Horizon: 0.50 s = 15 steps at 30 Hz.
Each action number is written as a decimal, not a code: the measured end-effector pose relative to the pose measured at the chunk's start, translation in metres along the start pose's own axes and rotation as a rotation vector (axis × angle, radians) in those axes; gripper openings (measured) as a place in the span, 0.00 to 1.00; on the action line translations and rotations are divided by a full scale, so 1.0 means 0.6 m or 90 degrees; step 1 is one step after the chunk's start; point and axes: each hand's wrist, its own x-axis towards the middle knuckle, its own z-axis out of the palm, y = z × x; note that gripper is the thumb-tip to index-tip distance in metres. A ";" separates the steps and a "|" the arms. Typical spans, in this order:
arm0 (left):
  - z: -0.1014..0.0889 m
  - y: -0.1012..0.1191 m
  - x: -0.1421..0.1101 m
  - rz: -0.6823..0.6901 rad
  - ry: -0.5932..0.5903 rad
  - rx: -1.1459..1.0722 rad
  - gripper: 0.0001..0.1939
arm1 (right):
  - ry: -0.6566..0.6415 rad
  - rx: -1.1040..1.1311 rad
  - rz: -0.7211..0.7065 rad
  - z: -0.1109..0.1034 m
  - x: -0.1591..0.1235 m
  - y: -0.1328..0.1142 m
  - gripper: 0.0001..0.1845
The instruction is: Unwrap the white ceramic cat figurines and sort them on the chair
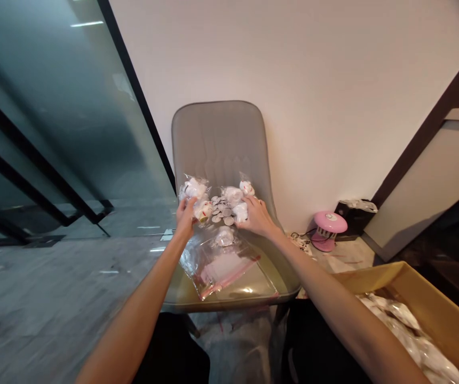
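A large clear zip bag [221, 266] with a red seal strip lies on the seat of a grey upholstered chair [217, 138]. Small white figurines in clear wrappers are gathered at the top of the bag. My left hand [185, 217] grips one wrapped figurine [203, 211] with a red-and-gold mark. My right hand [256, 216] rests on another wrapped figurine [240, 212], its fingers pressing the plastic. Between my hands lies a heap of small grey round discs [222, 210]. Another wrapped piece [224, 237] lies lower down inside the bag.
A cardboard box [389, 280] at lower right holds many plastic-wrapped items. A pink round device [327, 230] and a black bag stand on the floor by the white wall. A glass partition [65, 133] runs along the left.
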 end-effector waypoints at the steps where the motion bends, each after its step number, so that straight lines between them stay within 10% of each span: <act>1: 0.001 0.008 -0.004 -0.005 -0.005 -0.022 0.26 | 0.007 0.003 0.000 -0.005 -0.001 0.003 0.46; 15: 0.072 0.085 -0.113 0.103 -0.167 -0.018 0.28 | 0.169 0.040 0.036 -0.150 -0.065 0.001 0.45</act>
